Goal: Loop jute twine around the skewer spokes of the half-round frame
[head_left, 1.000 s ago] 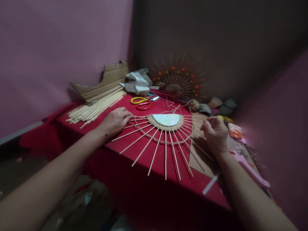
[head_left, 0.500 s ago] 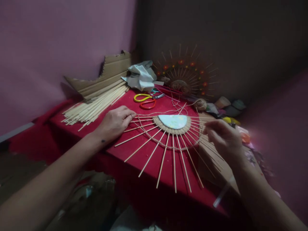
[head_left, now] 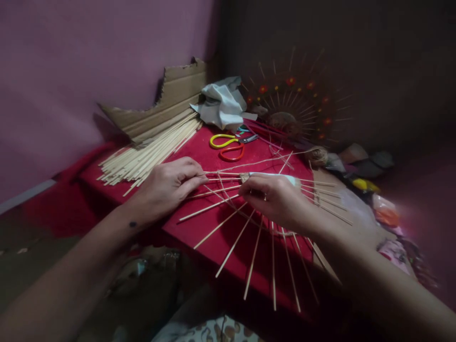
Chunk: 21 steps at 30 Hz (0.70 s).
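A fan-shaped frame of thin wooden sticks (head_left: 233,243) lies on the red-covered table, its sticks spreading from a half-round centre. That centre has a woven twine band (head_left: 244,177) and pale blue patterned fabric (head_left: 292,180), mostly hidden behind my right hand. At the left ends of the upper sticks, my left hand (head_left: 174,184) pinches thin twine. My right hand (head_left: 276,197) reaches across the centre, fingers closed by the sticks at its left edge; what they hold is hidden. Loose twine (head_left: 254,164) runs to a twine ball (head_left: 316,155) at the back right, and a slack loop crosses the sticks.
Beyond my left hand lies a bundle of sticks (head_left: 149,154) against torn cardboard (head_left: 181,88). Scissors (head_left: 231,145) with yellow and red handles lie behind the frame, near crumpled pale cloth (head_left: 221,104). A finished-looking fan with flowers (head_left: 291,81) leans at the back.
My right hand has moved left from beyond the frame's right side to over its centre. My left hand stays at the left stick ends. The view has shifted slightly.
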Motion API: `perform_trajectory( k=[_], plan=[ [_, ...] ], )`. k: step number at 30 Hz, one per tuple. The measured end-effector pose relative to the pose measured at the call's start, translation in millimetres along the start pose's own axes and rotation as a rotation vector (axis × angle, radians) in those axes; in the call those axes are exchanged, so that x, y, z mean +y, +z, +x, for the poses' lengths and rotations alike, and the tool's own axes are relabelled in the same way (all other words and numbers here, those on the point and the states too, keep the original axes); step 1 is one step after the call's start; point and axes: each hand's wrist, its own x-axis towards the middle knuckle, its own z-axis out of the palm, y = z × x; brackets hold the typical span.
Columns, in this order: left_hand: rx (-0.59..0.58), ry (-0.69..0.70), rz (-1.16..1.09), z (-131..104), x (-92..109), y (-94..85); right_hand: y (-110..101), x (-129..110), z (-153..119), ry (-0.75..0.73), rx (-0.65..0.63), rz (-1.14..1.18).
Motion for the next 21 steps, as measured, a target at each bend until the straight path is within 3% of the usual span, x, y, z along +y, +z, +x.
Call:
perform_trajectory(
  k=[6,13,21],
  plan=[
    [0.041,-0.003,0.043,-12.3,5.0,-4.5,6.1,1.7,4.4,0.046,-0.086,0.061],
    [0.061,-0.078,0.09,-18.2,7.8,2.8,15.5,-1.6,11.1,0.01,-0.132,0.065],
    [0.061,-0.001,0.216,-24.9,16.1,6.9,18.4,1.8,16.1,0.004,-0.142,0.094]
  ],
)
